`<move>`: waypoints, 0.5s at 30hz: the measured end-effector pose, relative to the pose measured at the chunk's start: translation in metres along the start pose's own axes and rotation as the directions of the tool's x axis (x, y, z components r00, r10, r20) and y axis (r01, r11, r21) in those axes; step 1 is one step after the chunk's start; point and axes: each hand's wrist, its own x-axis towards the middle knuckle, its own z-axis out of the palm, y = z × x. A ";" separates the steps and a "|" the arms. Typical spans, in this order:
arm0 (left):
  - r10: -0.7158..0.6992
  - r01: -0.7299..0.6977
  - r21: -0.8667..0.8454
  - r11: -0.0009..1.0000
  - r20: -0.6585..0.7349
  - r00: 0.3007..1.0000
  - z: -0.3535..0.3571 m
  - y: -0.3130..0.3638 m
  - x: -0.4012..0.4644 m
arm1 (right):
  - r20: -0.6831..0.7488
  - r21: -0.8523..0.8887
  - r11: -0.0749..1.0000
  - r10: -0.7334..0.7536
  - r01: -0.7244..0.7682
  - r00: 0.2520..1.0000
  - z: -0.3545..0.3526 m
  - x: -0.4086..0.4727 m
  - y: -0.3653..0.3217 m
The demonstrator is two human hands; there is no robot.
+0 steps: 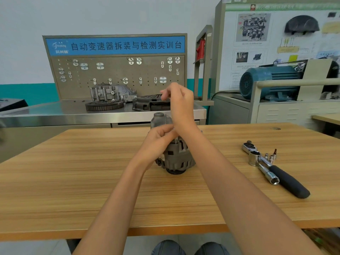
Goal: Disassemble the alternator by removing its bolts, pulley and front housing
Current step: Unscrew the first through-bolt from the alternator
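Head view: the left hand is gripping the alternator standing on the table. The right hand is hovering above, fingers curled, its contents unclear. A ratchet and sockets are lying well apart at right.

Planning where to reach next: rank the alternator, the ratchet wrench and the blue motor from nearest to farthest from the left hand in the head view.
From the left hand:
1. Alternator: under the hand, table centre.
2. Ratchet wrench: on the table, to the right.
3. Blue motor: on the bench, back right.
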 end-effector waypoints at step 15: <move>-0.083 0.089 0.037 0.995 -0.149 0.985 0.002 -0.008 0.004 | -0.105 -0.638 0.739 -0.364 0.218 0.926 0.007 -0.013 0.005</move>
